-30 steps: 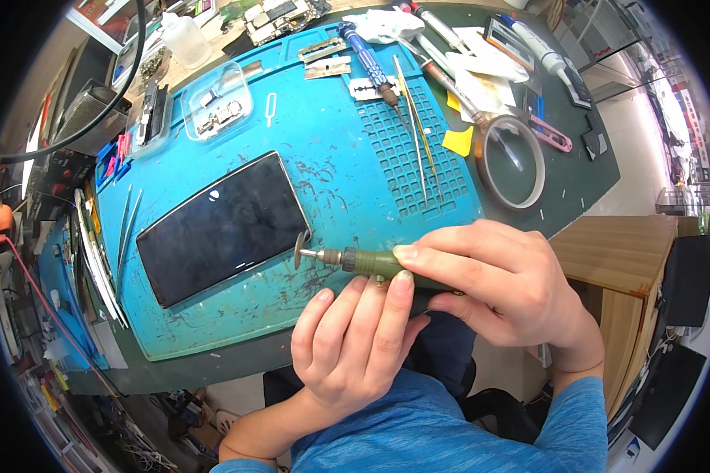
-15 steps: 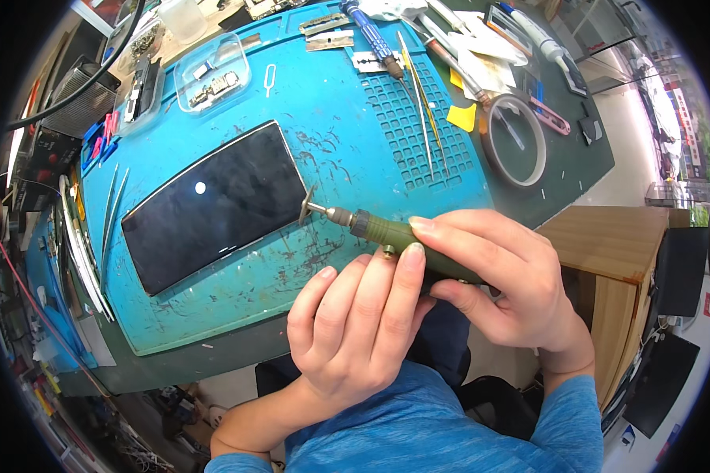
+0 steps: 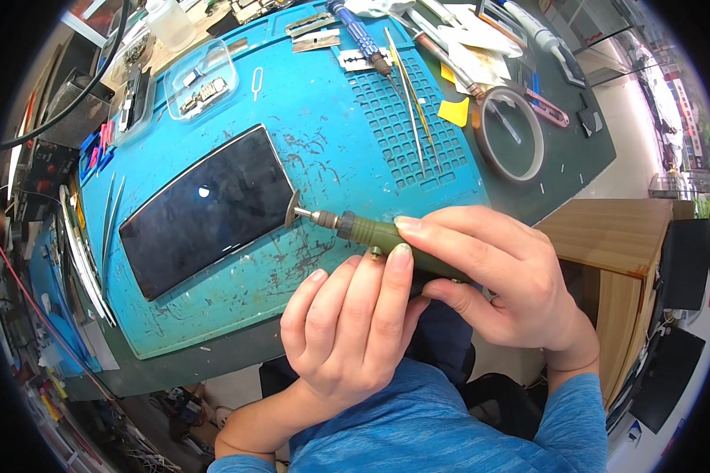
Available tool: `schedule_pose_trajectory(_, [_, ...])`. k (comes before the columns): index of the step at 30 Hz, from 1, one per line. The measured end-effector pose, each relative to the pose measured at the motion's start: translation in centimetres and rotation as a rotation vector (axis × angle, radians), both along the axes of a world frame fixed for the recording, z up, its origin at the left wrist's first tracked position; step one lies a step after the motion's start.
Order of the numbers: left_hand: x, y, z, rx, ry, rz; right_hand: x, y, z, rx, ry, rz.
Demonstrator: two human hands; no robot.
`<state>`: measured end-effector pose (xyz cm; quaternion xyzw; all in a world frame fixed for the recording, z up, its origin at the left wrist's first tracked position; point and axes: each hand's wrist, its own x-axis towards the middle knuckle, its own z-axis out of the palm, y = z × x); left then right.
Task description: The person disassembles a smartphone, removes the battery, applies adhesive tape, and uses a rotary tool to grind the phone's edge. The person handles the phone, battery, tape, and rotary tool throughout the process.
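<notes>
Nearest me, my bare-fingered left grip (image 3: pixel 345 325) sets its fingertips against an olive-green, pen-shaped rotary tool (image 3: pixel 377 234) with a dark ribbed collar; the thumb is mostly hidden, so I cannot tell whether it closes. My bare right grip (image 3: pixel 513 282) is wrapped around the tool's rear. I judge the tool light and rigid, its smooth barrel slightly slippery; I'd hold it behind the collar, clear of the small brass-coloured knob (image 3: pixel 376 253). The thin, round, brownish-grey disc (image 3: pixel 292 209) at its tip looks brittle under side load. It stands at the near right corner of a glossy black, flat phone (image 3: pixel 205 217); touching or just beside, I cannot tell. The phone lies screen-up on a worn blue-green mat (image 3: pixel 213 319). I expect it stiff, slick and breakable: take it by the long edges. Farther off lies a slim, blue-handled tool with a dark tip (image 3: pixel 359 34).
</notes>
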<state>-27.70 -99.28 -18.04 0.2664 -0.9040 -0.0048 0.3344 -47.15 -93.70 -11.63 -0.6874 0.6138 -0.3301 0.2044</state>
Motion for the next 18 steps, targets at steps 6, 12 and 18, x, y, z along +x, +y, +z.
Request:
schedule_pose_trajectory(6, [0.07,-0.04,-0.03,-0.007,-0.008,0.000,0.06,0.08,0.05,0.008,0.005,-0.008])
schedule_pose_trajectory(12, [0.08,0.02,0.04,-0.004,-0.014,0.000,0.04,0.10,0.09,0.015,0.005,-0.012])
schedule_pose_trajectory(18, [0.10,-0.01,-0.03,-0.004,-0.013,0.004,0.06,0.02,0.13,0.022,0.004,-0.010])
